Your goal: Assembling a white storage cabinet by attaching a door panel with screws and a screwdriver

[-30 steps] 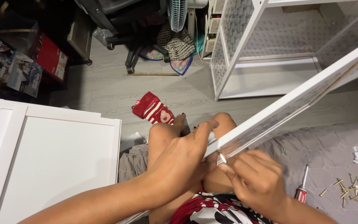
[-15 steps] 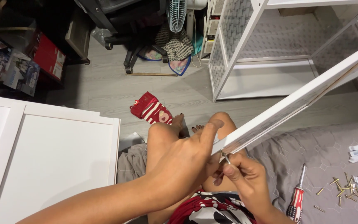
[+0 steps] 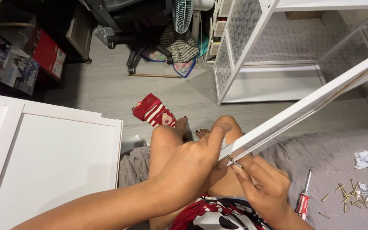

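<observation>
Left hand: your left hand (image 3: 192, 164) is closed over the lower end of the white rail (image 3: 303, 106), index finger stretched up along its edge, thumb underneath.
Right hand: your right hand (image 3: 263, 183) pinches a small metal screw (image 3: 235, 162) between fingertips, holding its tip right at the rail's end, just beside your left hand.
Rail: a long, straight, smooth painted white strip with a groove along its underside; it rises from your hands up to the right edge of the view.
Screw: thin, silvery, short; it touches the rail's end corner.
Screwdriver: a red-handled screwdriver (image 3: 304, 199) with a steel shaft lies on the grey blanket (image 3: 329, 157), near your right hand, untouched.
Hardware: a loose scatter of brass-coloured screws and silvery fittings (image 3: 358, 194) lies on the blanket, well right of your hand.
Blanket: soft grey fabric with a stitched hexagon pattern.
Panel: a flat white framed panel (image 3: 52, 162) lies to your left, matte and smooth.
Shelf frame: a white open shelf unit (image 3: 252, 47) with lattice-patterned side stands on the grey wood-look floor (image 3: 107, 89) ahead.
Sock: a red-and-white striped sock (image 3: 154, 111) lies on the floor beyond your knees.
</observation>
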